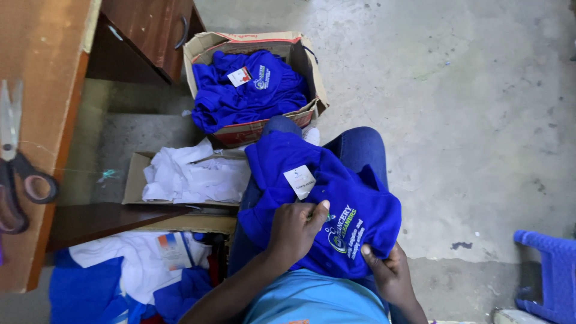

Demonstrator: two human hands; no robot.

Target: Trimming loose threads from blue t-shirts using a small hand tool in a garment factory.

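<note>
While the royal-blue fabric shirt with a white tag (pixel 318 192) lies across my lap, my left hand (pixel 295 229) is closed, pinching a small green-tipped tool against its printed emblem; my right hand (pixel 387 273) grips the lower hem. Beyond my knees, a cardboard box of blue shirts (pixel 255 84) stands on the concrete floor (pixel 468 120). Black-handled scissors (pixel 15 168) lie on the wooden table (pixel 42 60) at left.

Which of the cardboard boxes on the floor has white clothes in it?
The flat box beside the desk, left of the person's knee, holds white garments; the upright box farther away holds blue ones.
</note>
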